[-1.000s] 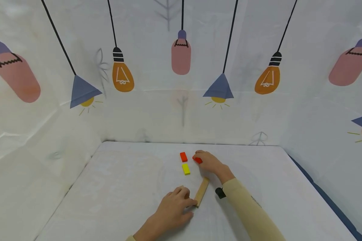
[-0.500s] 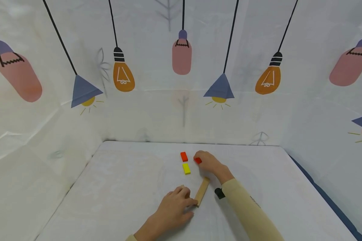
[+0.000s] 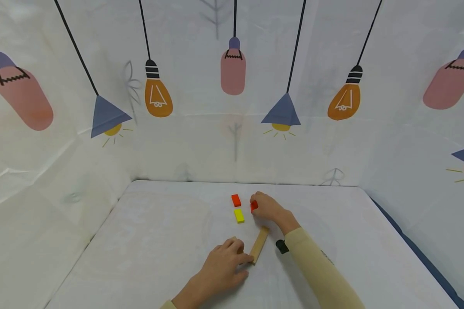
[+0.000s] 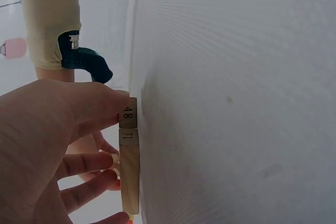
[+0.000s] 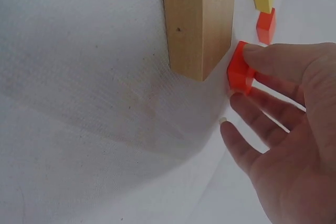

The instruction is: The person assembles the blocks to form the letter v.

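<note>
My left hand point(image 3: 223, 268) rests low over wooden blocks on the table, its fingers curled about their near ends. One long wooden block point(image 3: 259, 245) reaches forward from beside its index finger. In the left wrist view, block ends marked 48 point(image 4: 128, 113) and 71 point(image 4: 129, 137) sit against each other by the thumb. My right hand point(image 3: 268, 207) pinches a small red block point(image 5: 240, 69) between thumb and fingers, just beyond the long block. Left of it lie another red block point(image 3: 236, 200) and a yellow block point(image 3: 239, 216), apart from the hand.
The white tabletop point(image 3: 158, 231) meets a white backdrop point(image 3: 201, 150) printed with hanging lamps at its far edge. A dark wrist camera mount point(image 3: 282, 247) sticks out from the right sleeve point(image 3: 321, 270). Dark blue cloth point(image 3: 421, 257) runs along the table's right side.
In my right fingers the red block has turned from slanting sideways to pointing more forward. The right hand has shifted slightly right; the left hand stays on the wooden blocks.
</note>
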`<state>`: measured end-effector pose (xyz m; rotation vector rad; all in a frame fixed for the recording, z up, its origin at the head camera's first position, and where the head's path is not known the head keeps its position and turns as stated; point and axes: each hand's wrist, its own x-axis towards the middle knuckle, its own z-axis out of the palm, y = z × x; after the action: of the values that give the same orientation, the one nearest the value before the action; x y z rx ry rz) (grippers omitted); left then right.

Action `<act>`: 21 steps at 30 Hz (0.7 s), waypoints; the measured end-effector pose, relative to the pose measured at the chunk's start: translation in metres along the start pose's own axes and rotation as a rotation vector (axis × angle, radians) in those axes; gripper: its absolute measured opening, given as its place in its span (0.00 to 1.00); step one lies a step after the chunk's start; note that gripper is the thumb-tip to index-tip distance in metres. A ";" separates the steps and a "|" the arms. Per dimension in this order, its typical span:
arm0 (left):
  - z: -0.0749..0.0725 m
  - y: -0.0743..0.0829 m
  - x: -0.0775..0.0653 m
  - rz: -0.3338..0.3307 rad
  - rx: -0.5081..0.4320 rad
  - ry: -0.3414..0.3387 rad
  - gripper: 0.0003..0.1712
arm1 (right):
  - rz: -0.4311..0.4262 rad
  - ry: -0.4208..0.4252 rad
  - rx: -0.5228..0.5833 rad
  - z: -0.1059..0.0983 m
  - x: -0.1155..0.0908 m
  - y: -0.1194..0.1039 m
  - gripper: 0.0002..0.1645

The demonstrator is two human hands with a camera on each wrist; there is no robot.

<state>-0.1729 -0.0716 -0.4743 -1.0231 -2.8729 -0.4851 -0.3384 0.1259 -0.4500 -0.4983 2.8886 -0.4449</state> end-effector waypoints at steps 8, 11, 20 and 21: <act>0.002 -0.001 0.000 -0.001 0.002 0.000 0.18 | -0.013 0.006 0.035 -0.002 0.000 0.000 0.17; 0.001 0.000 0.000 -0.002 0.001 -0.003 0.18 | -0.026 0.011 0.032 -0.002 -0.001 0.001 0.16; -0.003 0.002 -0.001 -0.001 0.002 -0.011 0.18 | -0.042 0.021 0.019 -0.001 -0.003 0.003 0.13; -0.003 0.002 -0.001 -0.001 0.002 -0.011 0.18 | -0.041 0.022 0.021 -0.001 -0.003 0.003 0.13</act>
<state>-0.1716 -0.0716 -0.4711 -1.0271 -2.8833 -0.4782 -0.3371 0.1300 -0.4495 -0.5537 2.8962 -0.4893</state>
